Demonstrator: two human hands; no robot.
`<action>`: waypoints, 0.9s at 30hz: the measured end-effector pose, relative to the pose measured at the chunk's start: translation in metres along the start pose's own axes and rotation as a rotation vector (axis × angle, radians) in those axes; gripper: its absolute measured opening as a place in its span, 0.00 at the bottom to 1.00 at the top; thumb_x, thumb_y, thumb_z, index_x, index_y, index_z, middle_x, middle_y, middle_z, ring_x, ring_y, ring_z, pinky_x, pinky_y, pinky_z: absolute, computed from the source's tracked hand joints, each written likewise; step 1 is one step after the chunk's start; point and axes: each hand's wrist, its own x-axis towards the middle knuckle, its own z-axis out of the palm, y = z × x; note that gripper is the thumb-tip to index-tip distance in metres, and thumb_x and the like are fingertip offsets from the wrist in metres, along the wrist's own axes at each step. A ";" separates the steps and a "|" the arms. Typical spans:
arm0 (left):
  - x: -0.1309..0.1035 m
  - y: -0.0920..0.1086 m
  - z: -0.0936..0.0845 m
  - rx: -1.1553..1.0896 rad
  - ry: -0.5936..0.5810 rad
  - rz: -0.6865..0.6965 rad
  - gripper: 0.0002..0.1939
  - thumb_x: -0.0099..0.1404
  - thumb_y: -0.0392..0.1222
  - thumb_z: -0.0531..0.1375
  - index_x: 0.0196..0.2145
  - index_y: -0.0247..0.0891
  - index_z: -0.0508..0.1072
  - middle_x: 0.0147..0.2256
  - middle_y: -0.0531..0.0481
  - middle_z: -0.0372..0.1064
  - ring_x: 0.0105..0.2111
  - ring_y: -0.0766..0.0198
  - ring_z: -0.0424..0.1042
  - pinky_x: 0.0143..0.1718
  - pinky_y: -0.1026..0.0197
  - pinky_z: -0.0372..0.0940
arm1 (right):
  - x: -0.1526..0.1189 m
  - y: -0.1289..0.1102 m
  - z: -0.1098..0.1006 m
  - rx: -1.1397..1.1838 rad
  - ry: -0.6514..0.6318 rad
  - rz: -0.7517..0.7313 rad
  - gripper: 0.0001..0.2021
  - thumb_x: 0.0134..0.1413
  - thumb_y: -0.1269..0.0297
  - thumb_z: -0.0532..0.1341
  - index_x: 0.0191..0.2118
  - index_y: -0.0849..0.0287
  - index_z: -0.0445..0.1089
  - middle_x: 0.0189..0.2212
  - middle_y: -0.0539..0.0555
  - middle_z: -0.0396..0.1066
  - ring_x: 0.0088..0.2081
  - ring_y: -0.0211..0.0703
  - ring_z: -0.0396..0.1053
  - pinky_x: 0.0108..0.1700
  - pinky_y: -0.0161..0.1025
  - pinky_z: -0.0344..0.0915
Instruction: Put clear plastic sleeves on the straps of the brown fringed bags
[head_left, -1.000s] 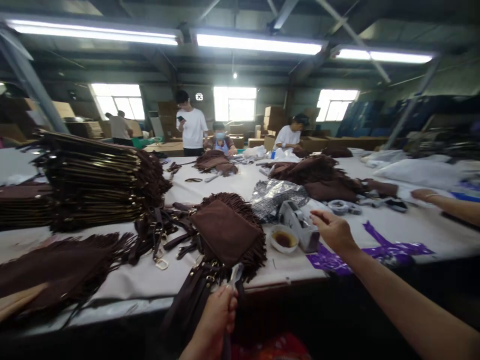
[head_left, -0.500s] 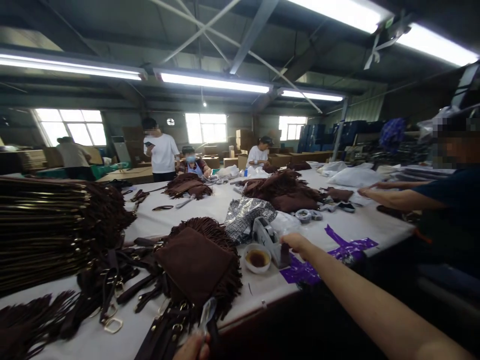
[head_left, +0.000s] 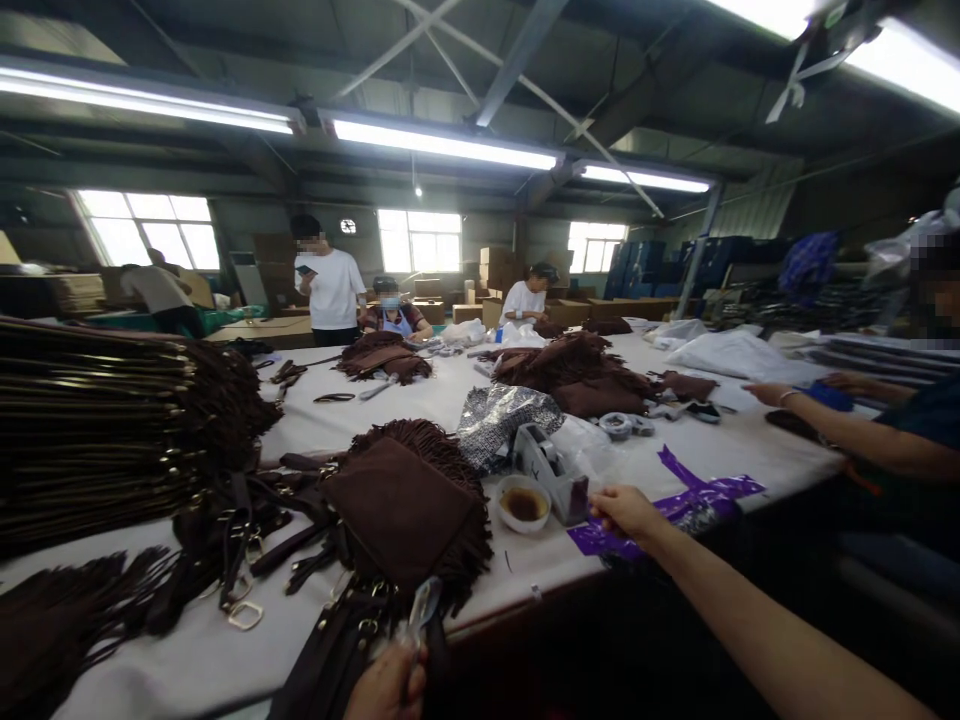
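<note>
My left hand (head_left: 386,685), low in the view, is closed round a dark strap whose metal end (head_left: 424,605) is covered in clear plastic wrap. Just beyond it lies a brown fringed bag (head_left: 409,505). My right hand (head_left: 624,512) is closed in a pinch beside the front end of a grey tape dispenser (head_left: 551,470); anything between its fingertips is too small to make out. A white bowl (head_left: 504,518) holding brown liquid stands left of the dispenser. Dark straps with metal rings (head_left: 244,612) lie left of the bag.
A tall stack of fringed bags (head_left: 90,430) fills the left side. Purple tape (head_left: 697,492) lies along the table's front edge. More brown bags (head_left: 570,365) are heaped farther back. At right, a co-worker's arms (head_left: 862,425) reach over the table; several people are beyond it.
My right hand has drawn slightly away from the dispenser's front end, to the right. My left hand still grips the wrapped strap. The view has shifted a little.
</note>
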 end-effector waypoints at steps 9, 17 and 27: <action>-0.016 0.006 0.009 0.086 0.126 0.077 0.28 0.52 0.70 0.56 0.31 0.39 0.65 0.18 0.61 0.55 0.12 0.75 0.46 0.11 0.69 0.43 | -0.042 -0.014 0.033 -0.229 -0.257 -0.136 0.12 0.50 0.65 0.59 0.19 0.60 0.69 0.15 0.51 0.69 0.17 0.36 0.63 0.22 0.33 0.54; -0.029 0.013 0.015 0.286 0.234 0.273 0.16 0.64 0.51 0.52 0.25 0.38 0.65 0.18 0.56 0.59 0.15 0.70 0.54 0.18 0.65 0.48 | -0.149 -0.105 0.162 0.021 -0.849 -0.317 0.14 0.53 0.57 0.57 0.24 0.61 0.71 0.16 0.48 0.68 0.16 0.32 0.59 0.20 0.30 0.53; -0.041 0.003 0.000 1.254 0.495 0.594 0.15 0.71 0.40 0.45 0.35 0.38 0.70 0.29 0.42 0.73 0.27 0.56 0.73 0.24 0.60 0.52 | -0.163 -0.113 0.220 -0.223 -0.691 -0.166 0.13 0.48 0.65 0.60 0.16 0.59 0.66 0.12 0.48 0.66 0.12 0.33 0.60 0.13 0.29 0.49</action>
